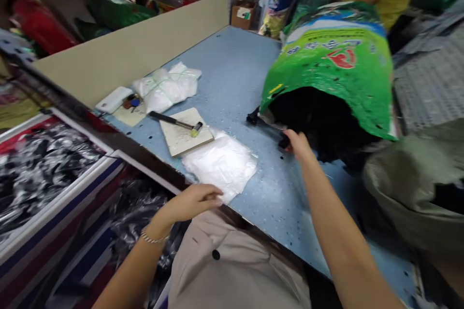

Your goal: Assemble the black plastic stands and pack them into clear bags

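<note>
- Head view, and the right hand (297, 144) is out at the mouth of a big green printed plastic sack (326, 72), its grip apparently clamped on a small black piece (284, 141); blur hides exactly how the fingertips meet it.
- That piece sits low, just above the speckled pale-blue bench (232, 67), right by the opening; another small black object (253, 117) lies farther left along the same mouth.
- Look at the sack: on its side, dark opening turned towards the person, presumably so the black contents (319, 111) come within easy arm's length.
- Over to the left hand (197, 200): fingers half curled, thumb apart, nothing seen inside that grip. It hangs at the near corner of a loose stack of thin white plastic sheets (224, 159); whether it touches them I cannot tell.
- The stack lies at the near edge, between the two hands, a spot that seems chosen for short reaches.
- Behind it, a black-handled hammer with a yellow-faced head (170, 119) rests across a flat, square, off-white board (183, 130); the board probably spares the bench from blows.
- Farther back, a white plastic bundle tied with green string (165, 88) is parked beside the long cream upright panel (145, 43), likely out of the working space.
- Down at lower left, a red, white and blue striped container (105, 193) stands close against the bench, handy, one would judge, for the left arm.
</note>
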`<act>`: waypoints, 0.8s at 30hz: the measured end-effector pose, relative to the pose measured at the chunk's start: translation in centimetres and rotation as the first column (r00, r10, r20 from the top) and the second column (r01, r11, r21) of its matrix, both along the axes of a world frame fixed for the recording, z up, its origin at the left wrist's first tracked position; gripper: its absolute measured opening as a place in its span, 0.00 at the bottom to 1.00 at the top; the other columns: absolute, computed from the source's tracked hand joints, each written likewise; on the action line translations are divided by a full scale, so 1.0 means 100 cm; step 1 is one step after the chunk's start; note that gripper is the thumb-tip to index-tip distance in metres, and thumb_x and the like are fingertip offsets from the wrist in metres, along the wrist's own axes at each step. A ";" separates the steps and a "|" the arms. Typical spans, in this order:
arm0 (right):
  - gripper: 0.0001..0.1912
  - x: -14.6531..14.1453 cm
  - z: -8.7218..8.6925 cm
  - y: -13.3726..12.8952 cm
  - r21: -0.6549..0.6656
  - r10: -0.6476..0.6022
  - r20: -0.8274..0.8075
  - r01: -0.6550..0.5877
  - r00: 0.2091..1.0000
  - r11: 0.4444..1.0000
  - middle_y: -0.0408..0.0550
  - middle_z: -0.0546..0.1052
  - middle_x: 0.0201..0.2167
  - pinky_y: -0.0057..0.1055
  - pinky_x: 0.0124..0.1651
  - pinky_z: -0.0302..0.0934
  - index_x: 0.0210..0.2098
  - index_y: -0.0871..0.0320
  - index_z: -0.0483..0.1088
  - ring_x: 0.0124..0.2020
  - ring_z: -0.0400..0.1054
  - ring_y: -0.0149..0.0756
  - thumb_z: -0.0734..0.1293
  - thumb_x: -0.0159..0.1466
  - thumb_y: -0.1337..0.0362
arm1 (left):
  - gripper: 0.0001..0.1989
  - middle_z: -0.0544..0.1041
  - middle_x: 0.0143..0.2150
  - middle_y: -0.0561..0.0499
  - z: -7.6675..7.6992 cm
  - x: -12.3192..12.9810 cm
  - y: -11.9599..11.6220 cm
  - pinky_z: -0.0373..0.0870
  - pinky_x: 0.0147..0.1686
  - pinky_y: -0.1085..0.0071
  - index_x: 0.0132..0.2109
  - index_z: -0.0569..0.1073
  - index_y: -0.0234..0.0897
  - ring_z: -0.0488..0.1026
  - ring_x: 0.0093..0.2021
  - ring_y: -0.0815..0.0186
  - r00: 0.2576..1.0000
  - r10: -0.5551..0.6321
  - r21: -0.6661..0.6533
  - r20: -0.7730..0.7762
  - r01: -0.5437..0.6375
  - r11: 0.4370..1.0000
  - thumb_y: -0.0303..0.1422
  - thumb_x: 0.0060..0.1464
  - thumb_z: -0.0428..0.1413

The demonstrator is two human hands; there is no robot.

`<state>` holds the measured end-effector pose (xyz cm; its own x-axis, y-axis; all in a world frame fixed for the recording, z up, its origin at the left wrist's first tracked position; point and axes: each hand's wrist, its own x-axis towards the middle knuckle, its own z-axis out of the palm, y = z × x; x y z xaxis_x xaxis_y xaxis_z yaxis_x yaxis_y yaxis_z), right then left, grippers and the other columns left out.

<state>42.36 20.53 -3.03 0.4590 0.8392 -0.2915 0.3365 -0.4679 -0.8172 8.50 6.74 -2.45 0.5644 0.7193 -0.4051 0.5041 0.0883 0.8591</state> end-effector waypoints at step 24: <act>0.26 -0.034 -0.002 -0.130 0.161 0.393 0.653 -0.626 0.648 0.763 0.46 0.69 0.23 0.31 0.30 0.49 0.26 0.55 0.65 0.25 0.61 0.35 0.48 0.71 0.50 | 0.26 0.70 0.22 0.58 0.016 0.154 0.013 0.67 0.20 0.75 0.54 0.62 0.40 0.70 0.19 0.68 0.729 0.611 -0.478 0.307 -0.437 0.762 0.50 0.55 0.53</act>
<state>38.94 7.48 -3.26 -0.1010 0.9705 0.2191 0.8660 0.1942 -0.4608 23.91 8.02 -0.81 0.3105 0.8058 -0.5042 -0.1230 0.5600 0.8193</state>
